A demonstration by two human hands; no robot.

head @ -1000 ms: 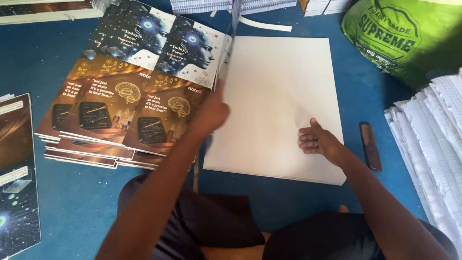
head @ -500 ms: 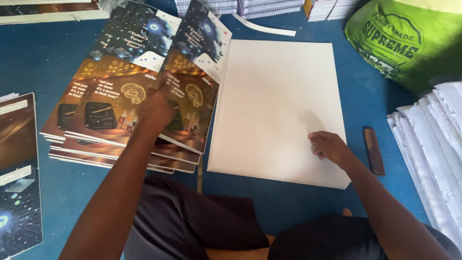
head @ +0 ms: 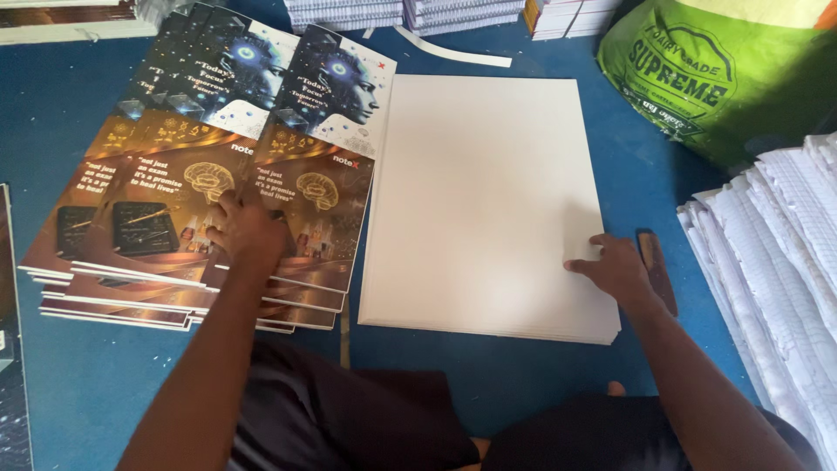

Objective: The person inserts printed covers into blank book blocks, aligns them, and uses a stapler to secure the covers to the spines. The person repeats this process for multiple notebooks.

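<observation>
Left hand [head: 244, 231] now pressing flat, fingers spread, on covers [head: 200, 209], lifted cover laid back down; right hand [head: 615, 266] resting open on blank sheets [head: 479, 201], gripping nothing.

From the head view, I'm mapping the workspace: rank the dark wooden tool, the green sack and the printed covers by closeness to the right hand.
From the right hand:
1. Dark wooden tool, just beside it on the blue floor.
2. Green sack, up in the far right corner.
3. Printed covers, across the white sheets, far left.
</observation>
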